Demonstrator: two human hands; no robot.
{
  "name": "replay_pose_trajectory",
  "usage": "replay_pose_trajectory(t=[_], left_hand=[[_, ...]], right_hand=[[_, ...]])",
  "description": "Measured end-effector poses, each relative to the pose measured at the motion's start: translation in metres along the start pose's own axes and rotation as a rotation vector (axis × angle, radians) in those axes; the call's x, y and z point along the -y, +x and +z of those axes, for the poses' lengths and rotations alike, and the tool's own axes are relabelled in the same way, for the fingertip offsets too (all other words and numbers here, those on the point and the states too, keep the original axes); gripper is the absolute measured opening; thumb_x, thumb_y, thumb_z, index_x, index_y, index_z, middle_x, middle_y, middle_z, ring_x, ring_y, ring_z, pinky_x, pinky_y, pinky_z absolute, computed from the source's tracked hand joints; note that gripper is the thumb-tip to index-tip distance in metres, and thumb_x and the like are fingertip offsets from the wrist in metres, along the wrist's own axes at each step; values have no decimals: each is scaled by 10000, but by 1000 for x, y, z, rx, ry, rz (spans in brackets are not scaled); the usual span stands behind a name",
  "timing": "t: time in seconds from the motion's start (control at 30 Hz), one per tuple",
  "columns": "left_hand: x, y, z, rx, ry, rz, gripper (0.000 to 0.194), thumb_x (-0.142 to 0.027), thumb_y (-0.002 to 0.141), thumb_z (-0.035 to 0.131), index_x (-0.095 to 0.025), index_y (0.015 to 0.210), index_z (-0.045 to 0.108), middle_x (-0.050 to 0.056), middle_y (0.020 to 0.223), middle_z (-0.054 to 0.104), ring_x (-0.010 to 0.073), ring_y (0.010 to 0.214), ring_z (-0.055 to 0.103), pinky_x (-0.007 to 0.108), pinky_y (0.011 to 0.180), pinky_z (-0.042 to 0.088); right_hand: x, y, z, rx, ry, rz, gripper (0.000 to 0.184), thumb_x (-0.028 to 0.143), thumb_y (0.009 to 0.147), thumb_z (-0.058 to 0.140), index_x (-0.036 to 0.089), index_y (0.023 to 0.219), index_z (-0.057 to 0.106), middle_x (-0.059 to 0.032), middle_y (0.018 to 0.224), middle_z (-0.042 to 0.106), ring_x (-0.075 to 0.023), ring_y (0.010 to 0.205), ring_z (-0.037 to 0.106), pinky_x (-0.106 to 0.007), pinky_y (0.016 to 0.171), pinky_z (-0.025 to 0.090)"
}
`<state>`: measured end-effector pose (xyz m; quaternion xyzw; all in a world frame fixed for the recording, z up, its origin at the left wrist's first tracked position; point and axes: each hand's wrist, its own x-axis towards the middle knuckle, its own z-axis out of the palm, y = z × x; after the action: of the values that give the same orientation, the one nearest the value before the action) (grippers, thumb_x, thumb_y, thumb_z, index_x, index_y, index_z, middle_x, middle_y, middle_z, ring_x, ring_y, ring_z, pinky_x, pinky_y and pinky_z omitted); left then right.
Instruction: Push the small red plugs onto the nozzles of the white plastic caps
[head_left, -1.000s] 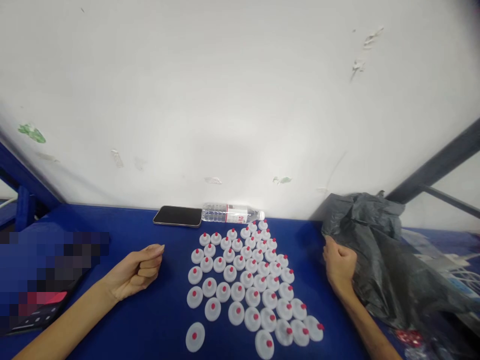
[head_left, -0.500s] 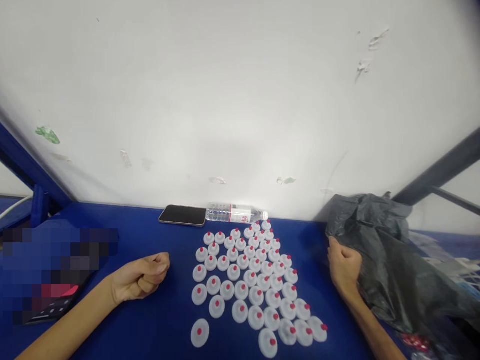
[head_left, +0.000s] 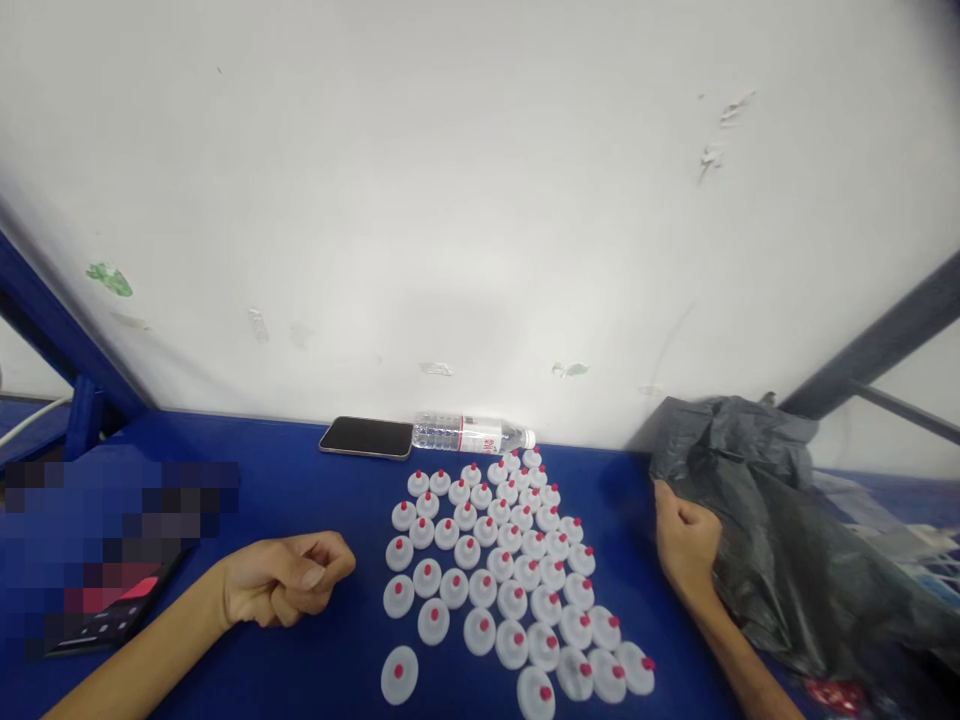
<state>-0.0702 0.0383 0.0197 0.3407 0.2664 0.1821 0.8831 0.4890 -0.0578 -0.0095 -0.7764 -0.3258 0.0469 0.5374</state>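
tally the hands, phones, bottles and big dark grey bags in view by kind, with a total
Hands: 2, the left hand and the right hand
Phones: 1, the black-screened phone
Bottles: 1, the clear bottle on its side
Big dark grey bags: 1, the crumpled bag
Total: 5

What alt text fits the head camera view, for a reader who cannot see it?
Dozens of white discs with red tips lie on a blue table between a person's curled left hand and curled right hand. Behind them, a phone and a clear bottle lie along a white wall; a dark plastic bag is beside the right hand.
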Motion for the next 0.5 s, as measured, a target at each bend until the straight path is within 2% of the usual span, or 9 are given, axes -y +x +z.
replay_pose_trajectory(t=[0.1, 0.2, 0.3, 0.4, 0.5], left_hand=[[-2, 6, 18, 185, 211, -118, 420, -497, 731, 980, -120, 778, 801, -30, 453, 504, 48, 344, 221, 183, 293, 127], [2, 11, 38, 255, 371, -109, 535, -613, 688, 979, -151, 937, 881, -22, 459, 547, 90, 345, 342, 233, 325, 193], [11, 15, 53, 268, 507, -136, 482, -537, 681, 1007, -231, 1041, 908, -25, 524, 615, 103, 356, 422, 245, 332, 230], [22, 18, 60, 237, 597, -146, 403, -401, 661, 1031, -312, 1037, 916, -37, 557, 647, 111, 389, 478, 239, 373, 316], [30, 21, 63, 189, 679, -93, 298, -373, 701, 1006, -359, 986, 922, -35, 575, 669, 126, 419, 493, 256, 407, 348]], right_hand=[[-1, 1, 0, 4, 3, -4, 429, 528, 1015, 746, 195, 1287, 734, -45, 1310, 745, -324, 1135, 748, -494, 955, 675], [-2, 3, 0, -3, 8, -16, 430, 534, 1014, 744, 193, 1276, 739, -41, 1299, 746, -328, 1128, 749, -494, 952, 677], [-4, 4, 1, -10, 14, -33, 428, 527, 1018, 741, 195, 1287, 735, -47, 1309, 744, -323, 1132, 747, -497, 957, 675], [-5, 4, 2, -12, 14, -46, 428, 528, 1018, 742, 197, 1290, 732, -48, 1313, 744, -323, 1137, 748, -498, 957, 675], [-4, 5, 2, -8, 1, -39, 433, 536, 1016, 741, 197, 1286, 735, -46, 1315, 744, -333, 1145, 746, -502, 962, 674]])
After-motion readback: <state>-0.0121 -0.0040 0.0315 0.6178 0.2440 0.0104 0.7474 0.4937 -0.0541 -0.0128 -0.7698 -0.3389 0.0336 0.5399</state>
